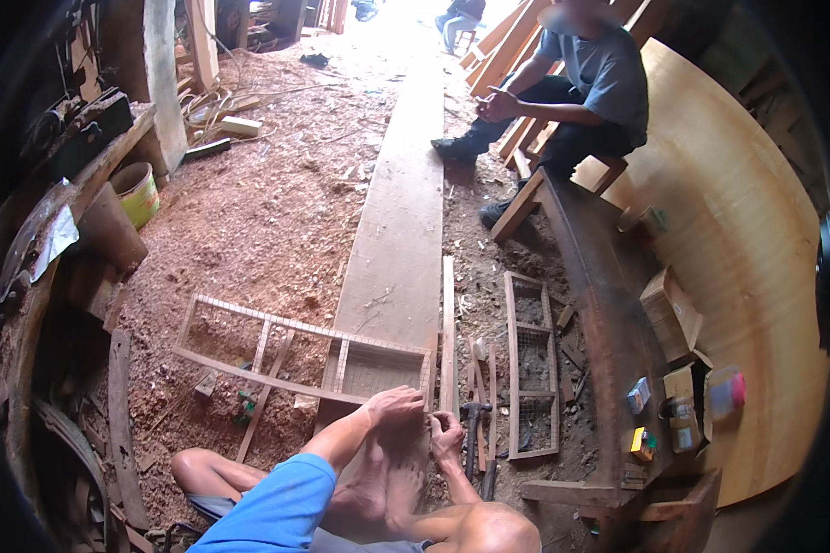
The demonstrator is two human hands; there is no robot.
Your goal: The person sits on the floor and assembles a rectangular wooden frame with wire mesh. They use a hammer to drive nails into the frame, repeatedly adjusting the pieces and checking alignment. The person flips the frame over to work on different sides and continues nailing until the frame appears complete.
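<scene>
A long wooden frame with wire mesh and crossbars [266,344] lies across the plank before me. My left hand [395,405] is at its near right corner, fingers bent and pressed together; what they grip is too small to make out. Just to the right, my right hand [447,436] is closed in a pinch beside the same corner, and its contents cannot be made out either. A hammer [474,429] lies by my right hand, next to thin wooden strips [492,396]. My bare feet [404,484] are just below my hands.
A second meshed frame [531,364] lies to the right, near a dark bench [609,304] with small boxes [638,394]. The wide plank [401,212] runs away over sawdust. A seated person [590,83] is at far right. A bucket [138,195] stands at left.
</scene>
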